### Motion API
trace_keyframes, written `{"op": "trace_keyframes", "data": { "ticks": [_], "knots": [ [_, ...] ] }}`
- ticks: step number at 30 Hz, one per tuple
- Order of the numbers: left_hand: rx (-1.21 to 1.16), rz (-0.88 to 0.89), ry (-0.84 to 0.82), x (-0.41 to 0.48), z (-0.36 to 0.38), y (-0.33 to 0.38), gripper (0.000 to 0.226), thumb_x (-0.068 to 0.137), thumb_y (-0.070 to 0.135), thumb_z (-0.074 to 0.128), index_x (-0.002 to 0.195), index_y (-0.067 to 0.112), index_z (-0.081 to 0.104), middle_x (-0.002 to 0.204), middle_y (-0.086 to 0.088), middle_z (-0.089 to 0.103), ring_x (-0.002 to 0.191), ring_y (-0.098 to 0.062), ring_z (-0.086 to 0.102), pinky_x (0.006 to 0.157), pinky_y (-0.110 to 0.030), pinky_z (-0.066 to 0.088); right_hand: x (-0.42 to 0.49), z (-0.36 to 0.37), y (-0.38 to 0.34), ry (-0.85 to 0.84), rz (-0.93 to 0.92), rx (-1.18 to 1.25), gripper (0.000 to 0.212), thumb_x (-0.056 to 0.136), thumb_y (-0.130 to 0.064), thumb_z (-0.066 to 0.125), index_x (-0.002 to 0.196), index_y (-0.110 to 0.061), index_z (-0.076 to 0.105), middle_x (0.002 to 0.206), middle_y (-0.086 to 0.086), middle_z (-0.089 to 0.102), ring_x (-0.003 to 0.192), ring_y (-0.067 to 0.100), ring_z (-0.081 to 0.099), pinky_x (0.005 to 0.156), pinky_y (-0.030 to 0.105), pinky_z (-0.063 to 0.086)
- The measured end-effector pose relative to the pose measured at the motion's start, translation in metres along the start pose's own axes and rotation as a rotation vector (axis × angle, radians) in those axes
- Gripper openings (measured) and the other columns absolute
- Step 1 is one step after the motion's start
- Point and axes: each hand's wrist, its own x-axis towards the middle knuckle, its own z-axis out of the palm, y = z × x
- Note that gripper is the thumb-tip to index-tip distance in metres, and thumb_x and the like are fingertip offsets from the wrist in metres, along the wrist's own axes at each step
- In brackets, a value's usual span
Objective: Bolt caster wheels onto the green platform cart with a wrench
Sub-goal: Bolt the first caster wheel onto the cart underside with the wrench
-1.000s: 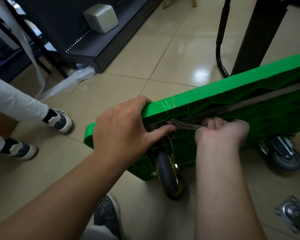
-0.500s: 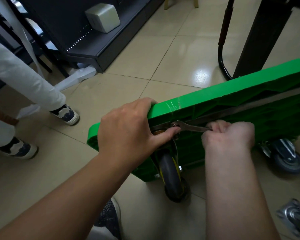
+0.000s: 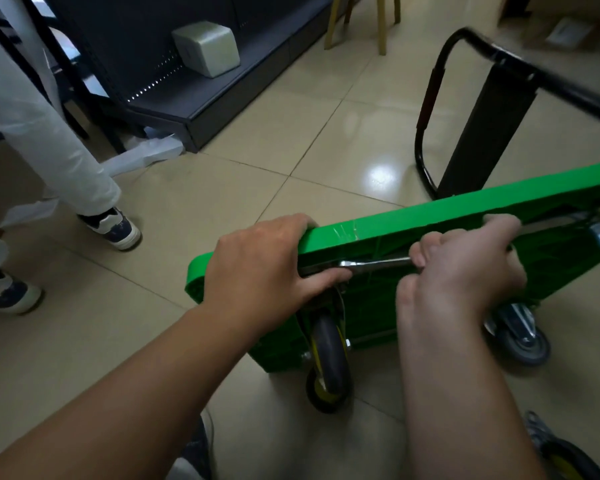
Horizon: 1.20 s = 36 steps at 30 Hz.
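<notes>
A glossy beige tiled floor (image 3: pixel 222 188) fills the scene, and at upper left a dark shelving unit (image 3: pixel 229 98) stands on it with a grey box (image 3: pixel 207 48) on its lowest shelf and crumpled clear plastic sheeting (image 3: pixel 142 155) at its foot. At left stands another person in white trousers (image 3: pixel 49 140) and dark-and-white sneakers (image 3: pixel 113 228). Pale wooden furniture legs (image 3: pixel 381 22) rise at the top edge, with a blurred cardboard box (image 3: pixel 565 26) at upper right.
</notes>
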Motion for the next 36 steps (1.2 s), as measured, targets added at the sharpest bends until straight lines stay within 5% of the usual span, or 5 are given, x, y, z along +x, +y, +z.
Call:
{"op": "trace_keyframes", "data": {
  "ticks": [7,17,21,29,36],
  "knots": [
    [-0.335,0.046,-0.389,0.004,-0.034,-0.039,0.063,0.082,0.061,0.041,0.143,0.05,0.048,0.126,0.017,0.065,0.104,-0.009,0.061,0.088,-0.036,0.053,-0.027,0.016,-0.005,-0.168,-0.333,-0.188,0.026,0.094,-0.011,0.046,0.07,-0.016,0.037,0.057,0.005,0.026,0.051,0.015,0.023,0.048,0.031,0.016],
    [-0.421,-0.337,-0.106,0.005,-0.035,-0.076,0.032,0.099,0.024,0.044,0.113,0.036,0.07,0.09,0.025,0.068,0.101,-0.013,0.066,0.09,-0.04,0.055,-0.09,0.014,0.052,-0.767,-1.015,-0.806,0.03,0.099,-0.03,0.049,0.075,-0.011,0.052,0.057,-0.004,0.05,0.048,0.018,0.05,0.046,0.042,0.045],
    [-0.513,-0.4,-0.073,0.0,-0.04,-0.087,0.035,0.1,0.017,0.043,0.111,0.033,0.072,0.089,0.022,0.068,0.09,-0.007,0.069,0.089,-0.04,0.057,-0.094,-0.002,0.079,-0.962,-1.296,-0.955,0.026,0.096,-0.022,0.056,0.073,-0.012,0.051,0.054,0.001,0.044,0.045,0.022,0.041,0.042,0.039,0.038],
    [-0.599,-0.412,-0.102,-0.008,-0.038,-0.087,0.039,0.086,0.031,0.038,0.103,0.035,0.072,0.092,0.017,0.075,0.089,-0.006,0.072,0.089,-0.041,0.058,-0.087,-0.017,0.089,-1.027,-1.506,-0.882,0.031,0.094,-0.015,0.06,0.065,-0.011,0.05,0.057,0.005,0.04,0.052,0.022,0.033,0.052,0.034,0.028],
    [-0.651,-0.335,-0.088,0.0,-0.034,-0.075,0.029,0.102,0.018,0.048,0.111,0.032,0.072,0.096,0.014,0.075,0.086,-0.004,0.073,0.089,-0.04,0.06,-0.085,-0.034,0.086,-1.217,-1.593,-0.958,0.026,0.093,-0.015,0.061,0.068,-0.014,0.053,0.057,0.003,0.044,0.051,0.022,0.038,0.048,0.037,0.035]
  ]
}}
